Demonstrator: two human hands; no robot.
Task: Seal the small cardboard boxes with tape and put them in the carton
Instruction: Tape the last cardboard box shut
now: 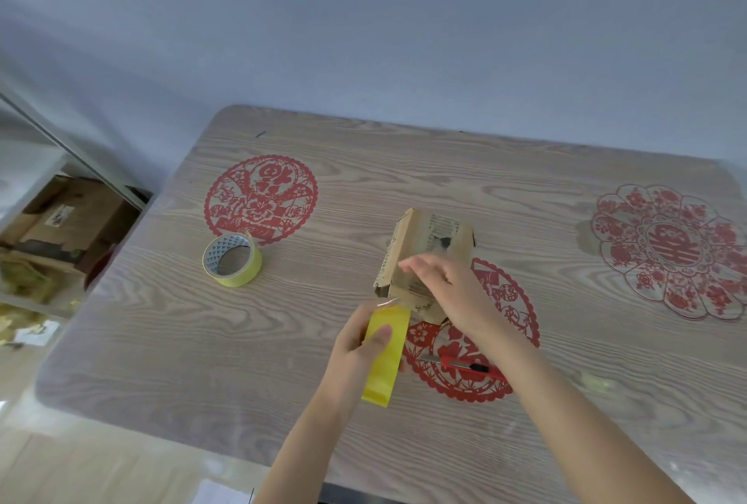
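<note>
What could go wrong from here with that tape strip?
1. The tape strip, pinched by the left hand at one spot, hangs loose; it may fold onto itself or grab the table.
2. The right hand only rests on the small cardboard box, so the box may shift when taped.
3. The utility knife lies close by that arm, blade tip seemingly out.

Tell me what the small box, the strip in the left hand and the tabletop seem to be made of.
Small box: brown corrugated cardboard, matt, with ragged fluted edges. Strip: yellow adhesive tape, probably plastic or cloth-backed, slightly glossy; it matches the roll. Tabletop: pale wood-grain surface, likely laminate rather than solid wood, judging by its even sheen.
</note>
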